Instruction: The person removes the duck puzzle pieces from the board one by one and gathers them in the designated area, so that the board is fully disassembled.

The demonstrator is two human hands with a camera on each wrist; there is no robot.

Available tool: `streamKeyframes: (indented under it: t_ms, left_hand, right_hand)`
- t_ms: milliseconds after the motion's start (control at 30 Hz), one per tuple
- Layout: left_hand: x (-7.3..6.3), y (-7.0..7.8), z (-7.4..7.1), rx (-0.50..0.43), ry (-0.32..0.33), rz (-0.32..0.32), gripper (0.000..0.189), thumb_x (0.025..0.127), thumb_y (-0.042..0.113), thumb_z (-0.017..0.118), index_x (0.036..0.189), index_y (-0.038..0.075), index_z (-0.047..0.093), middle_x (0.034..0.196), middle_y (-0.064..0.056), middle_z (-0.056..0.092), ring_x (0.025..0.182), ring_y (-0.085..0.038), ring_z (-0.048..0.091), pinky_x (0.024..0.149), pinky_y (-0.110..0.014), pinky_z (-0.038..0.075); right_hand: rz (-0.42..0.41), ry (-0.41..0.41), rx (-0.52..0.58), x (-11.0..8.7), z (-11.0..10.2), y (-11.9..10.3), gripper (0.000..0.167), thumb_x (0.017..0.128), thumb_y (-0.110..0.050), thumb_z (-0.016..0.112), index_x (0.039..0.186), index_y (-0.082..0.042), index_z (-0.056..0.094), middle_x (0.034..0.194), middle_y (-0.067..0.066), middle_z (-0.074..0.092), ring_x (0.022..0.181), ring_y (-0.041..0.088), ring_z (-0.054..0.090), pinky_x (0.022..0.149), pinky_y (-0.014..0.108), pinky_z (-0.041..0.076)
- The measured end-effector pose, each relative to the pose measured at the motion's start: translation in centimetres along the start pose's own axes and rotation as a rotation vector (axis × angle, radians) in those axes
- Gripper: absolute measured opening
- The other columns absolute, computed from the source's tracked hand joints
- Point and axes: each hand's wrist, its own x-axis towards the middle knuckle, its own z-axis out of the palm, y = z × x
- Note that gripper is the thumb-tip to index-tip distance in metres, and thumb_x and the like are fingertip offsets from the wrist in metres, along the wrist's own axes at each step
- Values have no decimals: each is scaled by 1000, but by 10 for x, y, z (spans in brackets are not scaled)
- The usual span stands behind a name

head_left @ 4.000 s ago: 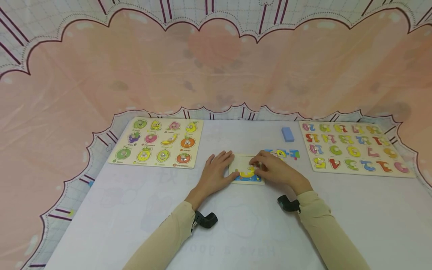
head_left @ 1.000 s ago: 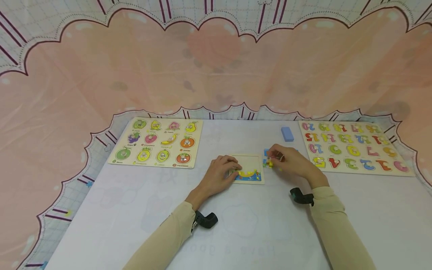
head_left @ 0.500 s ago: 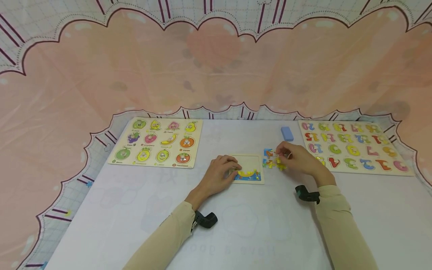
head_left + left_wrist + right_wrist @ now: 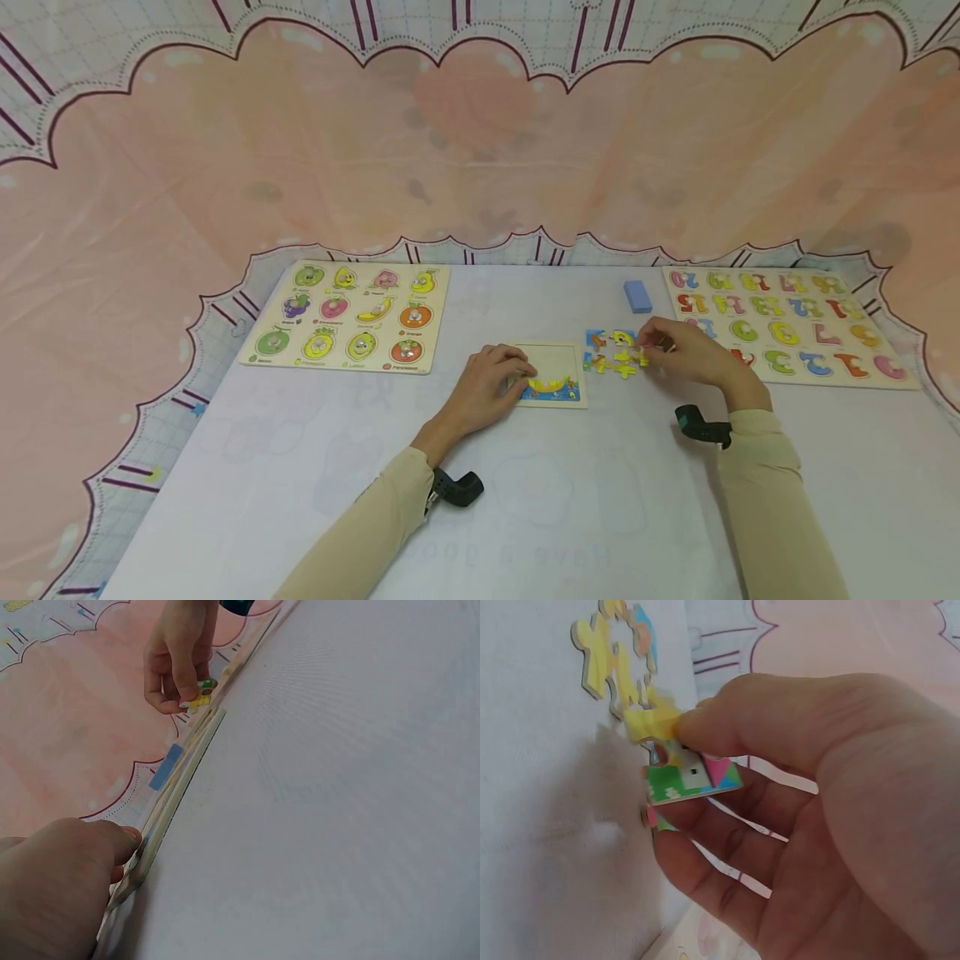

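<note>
My left hand (image 4: 489,385) holds the left side of a small wooden puzzle tray (image 4: 555,352), fingers bent over its edge. Along the tray's near side, fitted pieces form a blue strip with a yellow curve above it; bare wood shows higher up. To the right, my right hand (image 4: 678,350) pinches a jigsaw piece (image 4: 694,776), green with a small house and some yellow, between thumb and fingers. Beside those fingertips lie several loose jigsaw pieces (image 4: 611,340), yellow, blue and orange. In the left wrist view the tray (image 4: 180,791) appears edge-on, with the left thumb at its rim.
A fruit puzzle board (image 4: 345,321) lies at the back left. At the back right is a number puzzle board (image 4: 795,329), partly behind the right hand. A blue block (image 4: 638,297) sits behind the loose pieces. White sheeting (image 4: 555,500) covers the table.
My right hand has left the tray and moved right across the loose pieces, uncovering more of them. The left hand's fingers have bent in at the tray's edge; lately it stays still.
</note>
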Motion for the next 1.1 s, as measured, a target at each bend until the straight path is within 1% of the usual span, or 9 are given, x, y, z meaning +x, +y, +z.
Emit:
streamKeyframes:
  t_ms: [167,300,500,733,933,1100]
  left_hand:
    - [0,0,0,-10,1,2,15,90,20,63,103,20,71,117,1,60,110,-18,51,91,-39,40]
    - [0,0,-1,-7,0,1,15,91,20,63,103,20,71,117,2,60,110,-17,50,90,-39,39]
    - [0,0,-1,-5,-2,0,16,91,20,62,104,20,71,118,2,60,110,-18,50,88,-38,39]
    - [-1,0,-2,6,-1,-6,28,91,23,61,119,18,66,120,1,60,111,-18,51,89,-38,40]
    - [0,0,-2,-2,-11,-17,29,92,22,60,120,18,65,121,2,59,110,-17,50,90,-37,39]
    - [-1,-1,-2,-15,-21,-27,29,92,22,61,120,19,65,122,2,58,112,-17,49,89,-37,39]
  right_hand:
    - [21,-34,-6,-1,-2,2,10,92,-11,57,102,-7,58,95,6,62,89,19,53,75,27,46]
    - [63,-63,5,-2,-4,4,10,92,-11,57,102,-8,59,95,5,63,88,20,53,74,27,45]
    - [86,-81,-4,-2,-5,4,10,92,-11,57,101,-8,61,93,4,64,87,19,53,73,27,45]
    - [105,-65,-34,-1,-5,-1,11,91,-11,59,100,-5,61,93,7,62,86,20,53,74,29,43]
    - [110,-44,-47,1,-4,-3,14,89,-11,61,99,-2,62,95,10,61,87,21,52,75,30,44]
    - [96,-21,-40,1,-1,-6,17,92,-16,60,102,-3,61,98,10,62,89,22,53,76,31,44]
